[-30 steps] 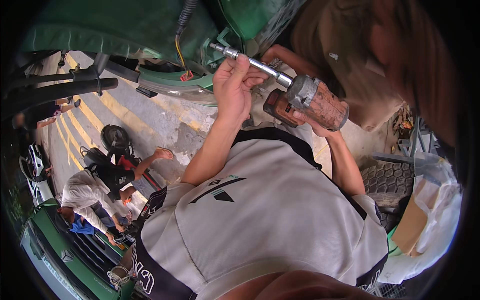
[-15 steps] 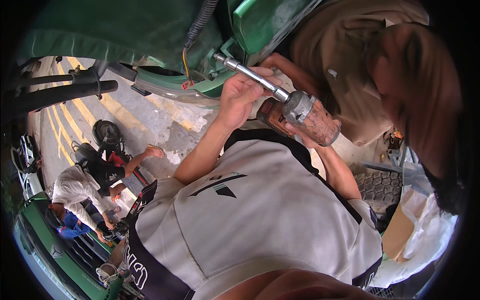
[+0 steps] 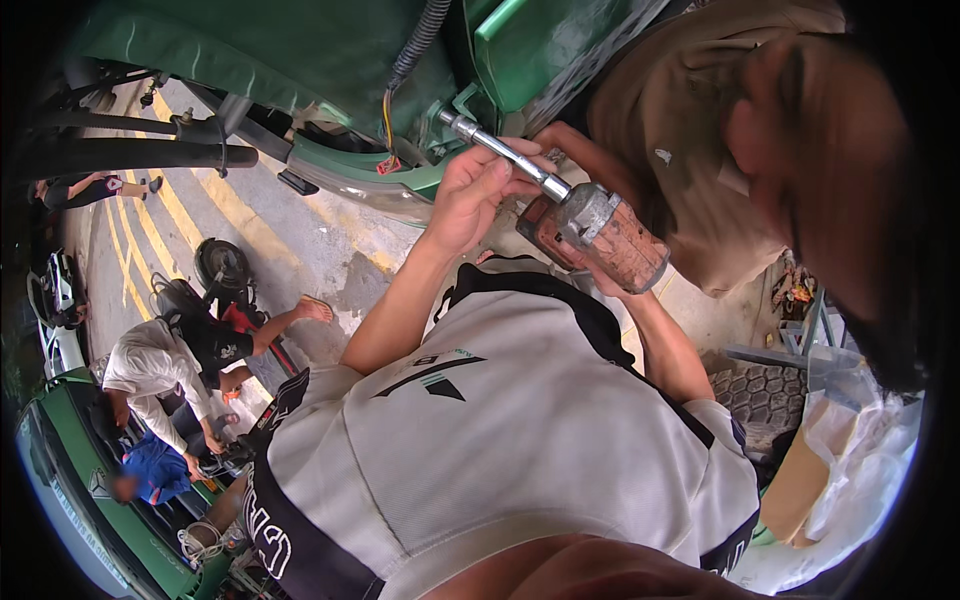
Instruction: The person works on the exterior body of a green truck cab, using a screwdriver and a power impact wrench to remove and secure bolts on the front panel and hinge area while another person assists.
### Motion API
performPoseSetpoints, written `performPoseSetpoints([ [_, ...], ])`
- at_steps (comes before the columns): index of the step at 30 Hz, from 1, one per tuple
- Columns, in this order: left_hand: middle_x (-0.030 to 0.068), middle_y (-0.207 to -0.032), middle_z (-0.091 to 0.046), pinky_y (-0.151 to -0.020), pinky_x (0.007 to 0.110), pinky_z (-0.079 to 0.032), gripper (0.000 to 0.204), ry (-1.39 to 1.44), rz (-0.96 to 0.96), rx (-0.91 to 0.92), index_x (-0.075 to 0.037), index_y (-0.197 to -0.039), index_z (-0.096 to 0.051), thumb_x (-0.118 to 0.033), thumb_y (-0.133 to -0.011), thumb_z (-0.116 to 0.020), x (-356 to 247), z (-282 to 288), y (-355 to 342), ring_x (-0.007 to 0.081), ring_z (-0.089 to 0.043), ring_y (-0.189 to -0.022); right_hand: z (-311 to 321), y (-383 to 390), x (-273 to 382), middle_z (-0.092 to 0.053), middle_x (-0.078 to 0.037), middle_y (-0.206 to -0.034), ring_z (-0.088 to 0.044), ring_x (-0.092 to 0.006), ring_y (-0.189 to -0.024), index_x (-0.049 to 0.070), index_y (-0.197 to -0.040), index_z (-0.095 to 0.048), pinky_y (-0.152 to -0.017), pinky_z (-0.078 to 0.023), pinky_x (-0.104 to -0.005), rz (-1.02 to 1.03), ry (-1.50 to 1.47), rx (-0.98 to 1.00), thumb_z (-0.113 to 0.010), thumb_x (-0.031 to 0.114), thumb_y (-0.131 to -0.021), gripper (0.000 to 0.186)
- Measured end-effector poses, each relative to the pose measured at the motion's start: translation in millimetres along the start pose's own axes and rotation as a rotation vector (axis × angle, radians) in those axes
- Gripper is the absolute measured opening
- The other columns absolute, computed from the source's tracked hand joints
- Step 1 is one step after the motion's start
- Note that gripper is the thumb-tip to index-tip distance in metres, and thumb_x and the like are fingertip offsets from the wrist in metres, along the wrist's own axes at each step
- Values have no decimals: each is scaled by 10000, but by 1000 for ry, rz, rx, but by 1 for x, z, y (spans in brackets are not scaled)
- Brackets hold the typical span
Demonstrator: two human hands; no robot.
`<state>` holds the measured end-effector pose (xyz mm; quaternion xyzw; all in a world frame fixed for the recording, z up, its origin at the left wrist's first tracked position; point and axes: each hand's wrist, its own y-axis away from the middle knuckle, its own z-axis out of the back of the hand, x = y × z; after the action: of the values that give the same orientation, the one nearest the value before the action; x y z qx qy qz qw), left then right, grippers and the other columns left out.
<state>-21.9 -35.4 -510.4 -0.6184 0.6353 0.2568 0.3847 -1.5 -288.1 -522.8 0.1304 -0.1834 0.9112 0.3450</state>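
My right hand [image 3: 607, 283] is wrapped round the grip of a worn orange-red and grey cordless impact wrench [image 3: 628, 245]; most of its fingers are hidden behind the tool. A long chrome extension bar [image 3: 517, 160] runs from the wrench up and left, with a socket [image 3: 450, 119] at its tip. The fingers of my left hand [image 3: 468, 200] close round the middle of that bar. The socket points at a green bracket [image 3: 466, 98] on the green vehicle body panel [image 3: 270, 60]; I cannot tell whether they touch.
A wire plug [image 3: 388, 165] dangles beside the bracket. Close on the right another person in a brown shirt [image 3: 690, 150] leans in. Black bars [image 3: 140, 153] jut in at the left. Lower left, a person in a white shirt [image 3: 150, 365] works. A tire [image 3: 760, 395] and plastic sheeting [image 3: 860, 460] lie lower right.
The view has shifted slightly, and another person's legs now show at the far left. Both my hands keep their hold on the wrench and its bar; the person on the right has moved a little.
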Motion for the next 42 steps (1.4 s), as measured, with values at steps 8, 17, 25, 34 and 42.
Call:
performPoseSetpoints([
  [8,224,-1136,-710,-938,392,-566,482,-23,46,-116,71,-1309,-552,-339,-1120,-384,-11,-9,-1,261,-709,-1038,-21,7,-15,-667,-98,-1283,-607,-319,-1202,170,-1295,-666,-958,-503,-444,165,-120,-160,-702,238,-930,373],
  [17,129,-888,-674,-779,365,-591,392,164,-114,-274,-42,-1019,-543,-394,-1111,-400,14,-30,-12,271,-717,-904,-15,-3,2,-741,-142,-1065,-711,-347,-994,77,-1101,-745,-848,-564,-434,257,-433,-398,-813,144,-829,288],
  [25,179,-896,-686,-783,429,-626,413,84,-236,-432,-37,-1047,-521,-385,-1127,-313,17,-99,18,340,-741,-870,-25,26,-36,-708,-103,-1154,-689,-165,-1022,-24,-1243,-638,-886,-587,-330,298,-744,-196,-750,-30,-870,389],
  [34,225,-1057,-726,-845,425,-617,351,-80,-15,-845,-43,-1122,-554,-362,-1111,-408,33,-155,107,350,-739,-976,43,79,-5,-730,-117,-1175,-684,-324,-1161,75,-1173,-721,-1040,-518,-447,433,-856,42,-799,273,-878,364],
  [42,151,-1083,-757,-821,336,-591,325,-632,87,-439,-14,-1124,-725,-310,-1012,-651,-89,-185,116,189,-725,-964,65,69,18,-745,-90,-1082,-721,-298,-907,49,-1066,-742,-953,-543,-427,422,-1012,-111,-834,284,-842,338],
])
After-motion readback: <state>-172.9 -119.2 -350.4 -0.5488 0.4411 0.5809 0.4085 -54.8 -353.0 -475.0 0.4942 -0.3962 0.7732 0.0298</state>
